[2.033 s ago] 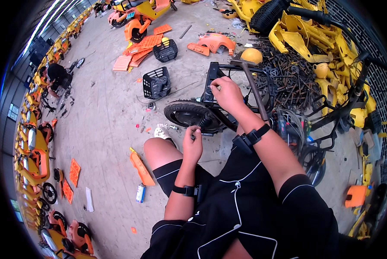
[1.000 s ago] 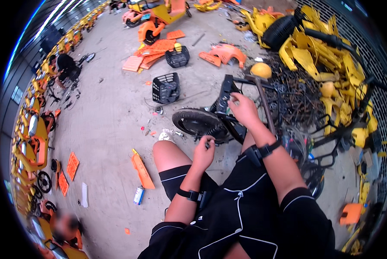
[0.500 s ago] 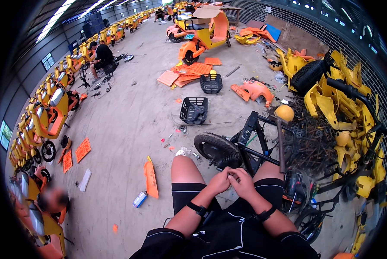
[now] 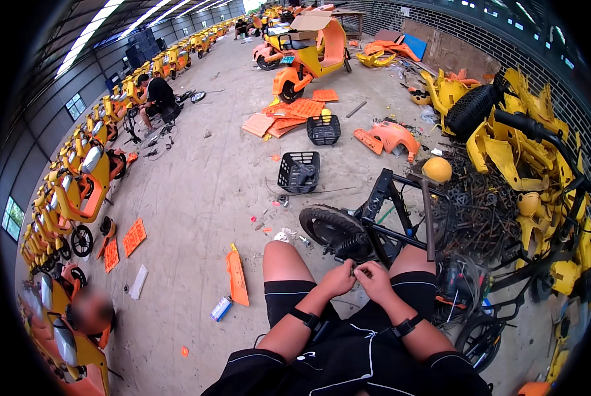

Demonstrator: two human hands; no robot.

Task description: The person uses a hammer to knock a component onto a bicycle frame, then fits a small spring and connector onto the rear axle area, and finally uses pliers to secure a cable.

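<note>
My left hand and my right hand meet above my lap, fingertips almost touching. Both have their fingers bent in a pinch. Whatever small thing sits between them is too small to make out. Just beyond them stands a stripped black scooter frame, its dark-tyred wheel lying toward my left knee. A brown metal bar runs along the frame's right side.
Two black baskets lie ahead. Orange panels and a yellow-orange scooter are farther off. At right rise scrap metal and yellow body parts. Scooters line the left, where a person sits. A can lies nearby.
My hands have drawn slightly apart from their earlier overlap, with the right fingers now bent into a pinch. The view has shifted a little; the surroundings otherwise look the same.
</note>
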